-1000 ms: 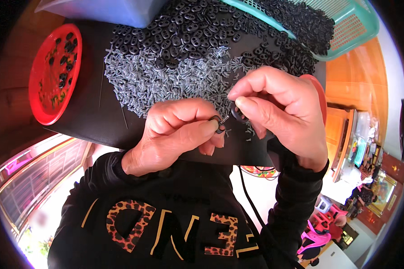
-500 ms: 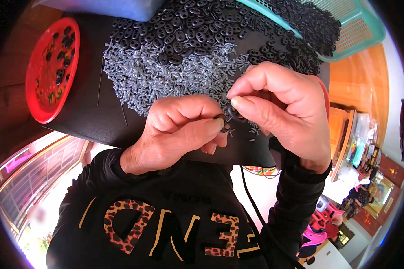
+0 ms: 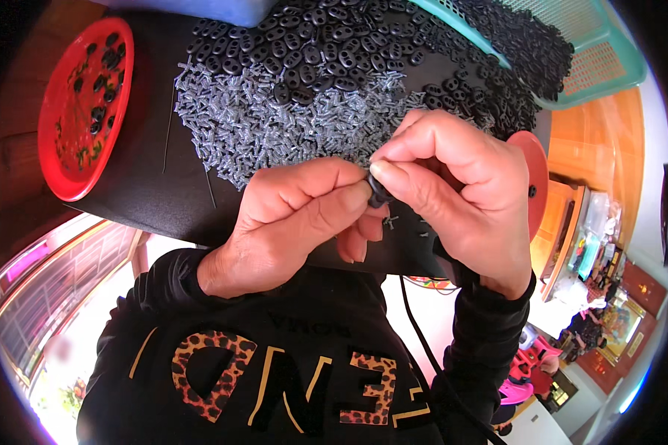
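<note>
In front of me, my left hand [image 3: 289, 215] and my right hand [image 3: 453, 193] meet fingertip to fingertip. Between them sits a small black plastic cord lock [image 3: 379, 196], mostly hidden by the thumbs and fingers. Both hands are closed in a pinch on it, its parts pressed together. Just beyond the fingers spreads a heap of tiny silvery metal springs [image 3: 260, 122]. Behind that lie many black oval pieces with two holes [image 3: 326, 44], loose on the dark tabletop [image 3: 141, 200].
A red plate [image 3: 52, 167] holding several black pieces stands at far left, and another red plate [image 3: 536, 174] is partly behind my right hand. A green basket [image 3: 623, 59] sits at back right beside heaped small black parts [image 3: 527, 44]. A blue bin [image 3: 200, 9] is at the back.
The two black parts, apart with a spring showing between them, are now brought together. My right hand has moved slightly left, uncovering more of the right-hand red plate.
</note>
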A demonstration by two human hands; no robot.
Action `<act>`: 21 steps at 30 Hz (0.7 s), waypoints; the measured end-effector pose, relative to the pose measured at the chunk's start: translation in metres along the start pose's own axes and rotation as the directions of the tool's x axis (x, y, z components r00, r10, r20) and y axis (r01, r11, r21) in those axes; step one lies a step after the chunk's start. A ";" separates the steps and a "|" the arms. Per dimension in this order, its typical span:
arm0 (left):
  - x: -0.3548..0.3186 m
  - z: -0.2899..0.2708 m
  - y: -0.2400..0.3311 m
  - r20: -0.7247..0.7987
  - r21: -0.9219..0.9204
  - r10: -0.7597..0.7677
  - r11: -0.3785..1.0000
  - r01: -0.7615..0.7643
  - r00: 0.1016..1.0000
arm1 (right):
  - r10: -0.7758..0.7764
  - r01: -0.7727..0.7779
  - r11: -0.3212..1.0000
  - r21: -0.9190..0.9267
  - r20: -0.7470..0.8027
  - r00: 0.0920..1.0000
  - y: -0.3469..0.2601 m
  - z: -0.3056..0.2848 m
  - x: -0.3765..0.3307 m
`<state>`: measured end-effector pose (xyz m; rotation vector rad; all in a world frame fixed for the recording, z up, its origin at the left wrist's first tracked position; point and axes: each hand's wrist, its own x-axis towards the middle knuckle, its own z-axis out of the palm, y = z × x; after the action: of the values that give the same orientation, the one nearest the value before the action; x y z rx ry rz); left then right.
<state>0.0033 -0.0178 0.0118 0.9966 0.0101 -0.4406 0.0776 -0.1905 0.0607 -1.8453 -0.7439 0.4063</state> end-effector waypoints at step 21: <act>0.003 -0.001 -0.001 -0.146 -0.246 -0.056 0.969 0.018 0.988 | -0.259 0.231 0.887 -0.401 -0.016 0.966 0.006 0.019 -0.012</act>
<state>0.0064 -0.0183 0.0096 0.7863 0.2162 -0.3863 0.0591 -0.1869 0.0471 -2.0923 -1.0573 0.0229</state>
